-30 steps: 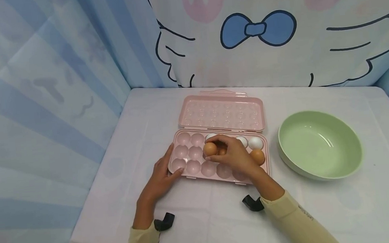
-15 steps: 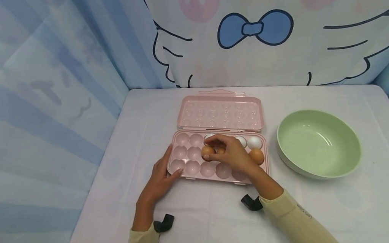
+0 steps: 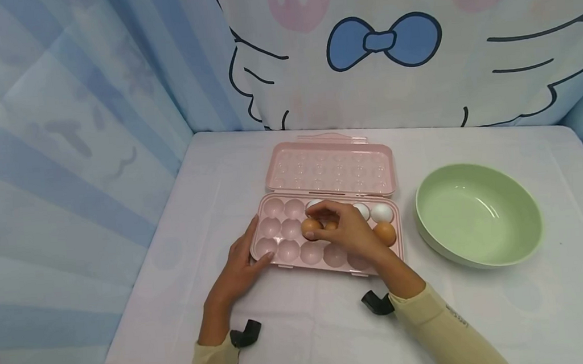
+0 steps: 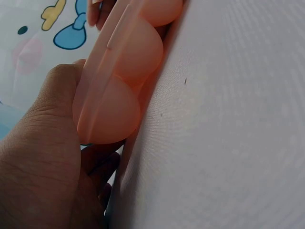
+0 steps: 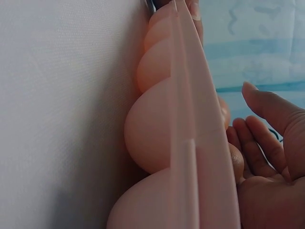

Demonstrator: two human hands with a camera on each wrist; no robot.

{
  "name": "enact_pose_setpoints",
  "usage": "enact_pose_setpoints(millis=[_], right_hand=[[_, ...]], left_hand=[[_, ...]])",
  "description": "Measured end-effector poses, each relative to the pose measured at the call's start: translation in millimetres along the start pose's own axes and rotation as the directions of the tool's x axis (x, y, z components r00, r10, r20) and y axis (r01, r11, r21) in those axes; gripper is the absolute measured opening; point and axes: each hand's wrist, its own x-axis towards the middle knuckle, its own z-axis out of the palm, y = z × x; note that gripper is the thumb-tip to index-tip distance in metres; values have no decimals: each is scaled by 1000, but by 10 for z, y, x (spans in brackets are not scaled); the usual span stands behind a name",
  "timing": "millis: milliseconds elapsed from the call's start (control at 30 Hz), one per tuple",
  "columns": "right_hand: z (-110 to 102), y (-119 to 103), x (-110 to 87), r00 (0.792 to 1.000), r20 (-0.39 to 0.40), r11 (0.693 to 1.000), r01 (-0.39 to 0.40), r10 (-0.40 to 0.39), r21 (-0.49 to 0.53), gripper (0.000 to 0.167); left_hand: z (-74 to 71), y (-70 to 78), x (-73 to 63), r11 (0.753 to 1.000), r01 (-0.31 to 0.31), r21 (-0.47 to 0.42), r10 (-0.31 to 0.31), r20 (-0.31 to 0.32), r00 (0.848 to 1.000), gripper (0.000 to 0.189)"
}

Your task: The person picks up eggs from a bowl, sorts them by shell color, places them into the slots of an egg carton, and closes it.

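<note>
A pink egg tray (image 3: 289,252) lies with its lid (image 3: 329,170) folded back behind it. My left hand (image 3: 238,265) grips its left end, thumb on the front corner; the left wrist view shows fingers beyond the rim. Over the middle, my right hand (image 3: 346,229) reaches around a brown egg (image 3: 310,227) sitting in a cup. In the right wrist view, thumb (image 5: 267,102) and fingers stand apart, with a gap between the thumb and that egg. Another brown egg (image 3: 331,225) shows under the hand. White eggs (image 3: 381,213) line the back row; one more brown egg (image 3: 385,234) sits at the right.
A large green bowl (image 3: 479,216) stands right of the tray on a white tablecloth (image 3: 302,324). Patterned curtains (image 3: 387,94) hang behind and at the left. Black curved pieces (image 3: 247,334) sit at both wrists.
Since one second ago, the brown egg has moved slightly down and left into a middle-row cup along with my right hand. My left hand has stayed on the tray.
</note>
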Motion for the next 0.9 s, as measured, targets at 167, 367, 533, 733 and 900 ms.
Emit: enact_pose_setpoints(millis=[167, 367, 533, 733, 900], right_hand=[[-3, -12, -6, 1000, -3, 1000, -11, 11, 11, 44], [-10, 4, -10, 1000, 5, 999, -12, 12, 37, 42], [-19, 9, -17, 1000, 11, 999, -9, 8, 44, 41], [-43, 17, -38, 1000, 29, 1000, 9, -10, 29, 41], [-61, 28, -50, 999, 38, 999, 38, -39, 21, 40]], left_hand=[[2, 5, 2, 1000, -3, 3, 3, -5, 1000, 89], [1, 10, -4, 1000, 12, 1, -12, -3, 1000, 89], [1, 11, -1, 1000, 14, -2, -14, -1, 1000, 89], [11, -1, 7, 1000, 7, -2, -7, -1, 1000, 89], [12, 4, 4, 1000, 2, 2, -2, -2, 1000, 89]])
